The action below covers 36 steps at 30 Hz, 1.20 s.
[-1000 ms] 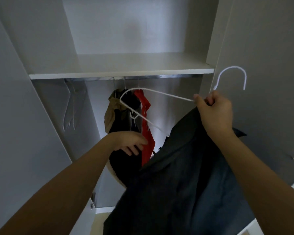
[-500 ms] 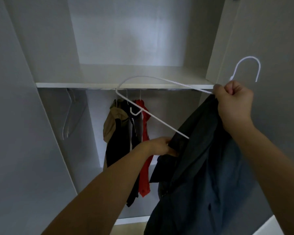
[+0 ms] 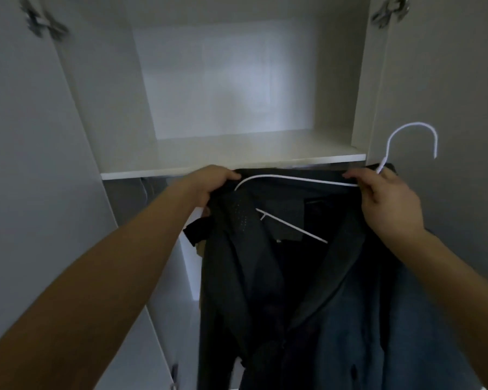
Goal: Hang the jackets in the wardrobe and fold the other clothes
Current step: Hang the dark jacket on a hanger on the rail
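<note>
Pulling the dark jacket (image 3: 307,277) shoulder over the hanger (image 3: 296,180) below the shelf (image 3: 231,164), the left hand (image 3: 209,184) is now gripping fabric, the right hand (image 3: 389,201) still pinching the hanger's neck; hanging is nearing.

Dark jacket (image 3: 307,291) is up in front of the open wardrobe (image 3: 237,153), hanging open-fronted, lapels spread, its body dropping straight down past the shelf edge. A white wire hanger (image 3: 299,180) sits inside the collar, one arm along the top, the lower bar slanting across the lining, hook sticking up at the right, clear of the wardrobe's right side panel.
</note>
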Available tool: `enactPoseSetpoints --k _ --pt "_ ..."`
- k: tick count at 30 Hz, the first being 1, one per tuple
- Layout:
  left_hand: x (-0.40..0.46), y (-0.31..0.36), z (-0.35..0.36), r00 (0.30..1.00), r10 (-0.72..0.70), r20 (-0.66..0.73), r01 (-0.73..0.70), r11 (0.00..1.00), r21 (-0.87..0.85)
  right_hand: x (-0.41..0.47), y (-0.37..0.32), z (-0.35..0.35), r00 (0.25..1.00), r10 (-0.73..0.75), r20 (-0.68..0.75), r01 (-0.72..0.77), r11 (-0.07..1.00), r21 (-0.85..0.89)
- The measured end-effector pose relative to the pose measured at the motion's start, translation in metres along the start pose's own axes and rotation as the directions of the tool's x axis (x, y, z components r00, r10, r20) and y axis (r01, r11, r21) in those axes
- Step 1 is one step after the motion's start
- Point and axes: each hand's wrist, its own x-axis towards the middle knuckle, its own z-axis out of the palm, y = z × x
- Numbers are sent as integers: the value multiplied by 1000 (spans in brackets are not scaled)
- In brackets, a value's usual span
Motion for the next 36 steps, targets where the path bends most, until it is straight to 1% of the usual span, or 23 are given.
enactPoseSetpoints --k 2,4,6,7,10,13,15,16,18,20,21,23,25,27,28,29,30,31,32,33,34,35,36 --pt "-11 13 -6 996 57 -71 -50 994 98 5 -3 -3 999 -37 -15 37 999 -3" --pt "-21 24 -9 980 147 -136 -117 971 210 5 -9 -4 993 -114 -9 113 993 -42" --pt "-29 37 -1 960 232 -155 -203 962 181 1 -22 0 983 -176 44 177 984 -34" --pt "-35 46 8 953 262 -150 -242 960 143 -2 -31 3 980 -176 90 176 984 11" --pt "-48 74 47 946 289 -144 -294 956 -14 -11 -64 14 956 -117 271 51 970 237" --pt "-55 95 74 941 284 -186 -301 951 -69 -12 -82 13 885 -31 464 -213 860 464" --pt "-51 99 74 939 265 -219 -288 955 -78 -10 -79 10 849 9 528 -326 796 510" --pt "-48 98 71 941 250 -227 -274 958 -83 -11 -77 8 842 -4 539 -311 813 492" --pt "-42 95 64 947 199 -251 -241 959 -150 -14 -80 4 824 -58 563 -190 908 373" --pt "-39 93 61 940 206 -274 -261 948 -182 -19 -87 9 820 -91 565 -40 976 216" --pt "-39 93 62 932 225 -285 -281 944 -172 -22 -90 14 839 -98 535 22 989 147" --pt "-42 95 63 927 237 -292 -292 942 -164 -26 -90 27 904 -112 412 94 994 64" --pt "-46 96 62 937 210 -278 -272 940 -206 -22 -86 34 949 -108 297 79 991 109" --pt "-56 87 61 927 267 -265 -336 902 -269 -15 -78 39 955 -8 296 -70 964 255" --pt "-62 72 61 887 348 -304 -425 872 -242 -10 -75 38 941 71 332 -193 917 350" --pt "-69 46 65 794 477 -378 -555 821 -131 -6 -73 36 916 150 373 -319 836 446" --pt "-77 10 74 655 623 -428 -680 732 24 -2 -71 36 887 214 410 -419 747 516" --pt "-89 -32 87 546 728 -415 -750 646 146 1 -70 37 862 255 439 -482 683 549" --pt "-98 -78 105 534 774 -340 -757 617 214 3 -71 37 842 277 462 -520 644 561" --pt "-105 -122 124 602 763 -236 -720 646 254 4 -73 36 827 289 482 -546 619 565" --pt "-109 -161 143 710 692 -131 -641 712 287 5 -76 35 818 296 494 -560 607 564" --pt "-105 -195 159 813 578 -67 -530 783 326 6 -78 35 814 298 498 -564 611 556" --pt "-98 -222 171 888 457 -57 -416 849 326 6 -79 33 815 296 498 -560 626 544"
